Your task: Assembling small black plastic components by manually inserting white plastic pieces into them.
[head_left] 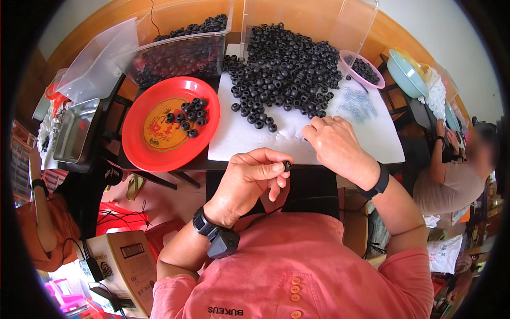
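Note:
My left hand [247, 175] is closed in a pinch above the near edge of the white foam sheet [234, 143], with a small black bead [287, 166] between thumb and forefinger. The bead's hole faces outward. To the right, my right hand [337, 142] hangs low over the sheet, its fingers curled together. A dark speck shows at its fingertips, too small to name. Beyond both hands spreads a large heap of black beads [287, 69]. Several more beads [194, 110] rest on the red plate [135, 127] at the left. Small clear bluish pieces [357, 103] lie scattered right of the heap.
Behind the plate stands a clear bin [180, 58] of black beads. A pink dish [372, 80] holds small dark pieces at the back right, near a light-blue basin [406, 72]. A metal tray [77, 130] is at the left. People sit on both sides; a cardboard box [125, 266] stands lower left.

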